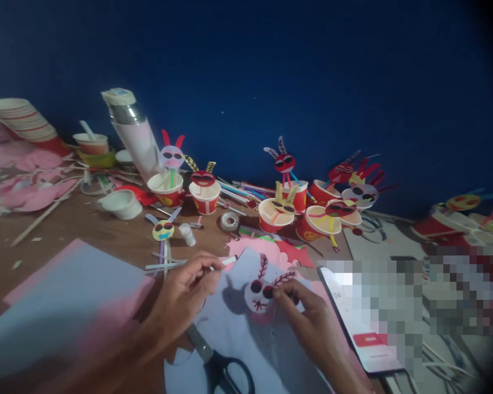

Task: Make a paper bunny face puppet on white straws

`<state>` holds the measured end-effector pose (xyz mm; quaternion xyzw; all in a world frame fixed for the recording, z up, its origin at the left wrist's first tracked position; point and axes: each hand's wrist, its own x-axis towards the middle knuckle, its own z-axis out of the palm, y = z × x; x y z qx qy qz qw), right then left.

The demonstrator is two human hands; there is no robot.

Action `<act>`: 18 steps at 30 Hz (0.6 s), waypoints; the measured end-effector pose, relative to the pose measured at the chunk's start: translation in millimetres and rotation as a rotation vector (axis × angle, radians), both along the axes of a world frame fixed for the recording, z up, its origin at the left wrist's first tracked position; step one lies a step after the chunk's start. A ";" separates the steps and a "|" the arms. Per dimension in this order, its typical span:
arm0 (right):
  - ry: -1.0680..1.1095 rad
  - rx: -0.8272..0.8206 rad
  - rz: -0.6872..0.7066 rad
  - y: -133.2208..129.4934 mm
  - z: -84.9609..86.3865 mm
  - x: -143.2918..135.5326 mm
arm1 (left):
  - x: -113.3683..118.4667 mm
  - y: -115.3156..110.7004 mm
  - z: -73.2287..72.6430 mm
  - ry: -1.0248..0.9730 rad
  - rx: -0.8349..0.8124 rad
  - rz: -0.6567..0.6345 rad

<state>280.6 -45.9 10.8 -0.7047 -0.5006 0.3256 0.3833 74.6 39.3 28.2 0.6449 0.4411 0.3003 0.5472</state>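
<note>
My right hand (306, 312) pinches the right edge of a small round paper face (255, 301), held above a white paper sheet (283, 350). The face has dark oval eyes, a drawn dark red mouth and two feather-like antennae. To its left, the closed fingers of my left hand (195, 282) hold a slim white stick (230, 260) with a dark tip, which looks like a pen. Most of that stick is hidden by the fingers. Black-handled scissors (219, 365) lie on the paper below my left hand.
Red-and-white paper cups (166, 191) with paper-faced figures line the back. Left are a flask (133, 131), stacked cups (28, 123) and pink-white sheets (72, 295). A yellow-faced figure (163, 230) and tape roll (230, 221) lie mid-table. A phone (353, 317) lies right.
</note>
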 end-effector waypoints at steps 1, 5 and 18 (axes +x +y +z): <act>-0.019 -0.005 -0.012 3.5 1.6 4.8 | -5.8 7.4 7.8 0.033 0.040 0.000; -0.142 -0.024 -0.004 21.4 -4.7 22.0 | -28.5 33.1 26.5 0.328 0.238 -0.110; -0.732 0.095 0.044 19.0 -22.7 28.4 | -35.4 40.4 -17.6 0.962 0.658 -0.296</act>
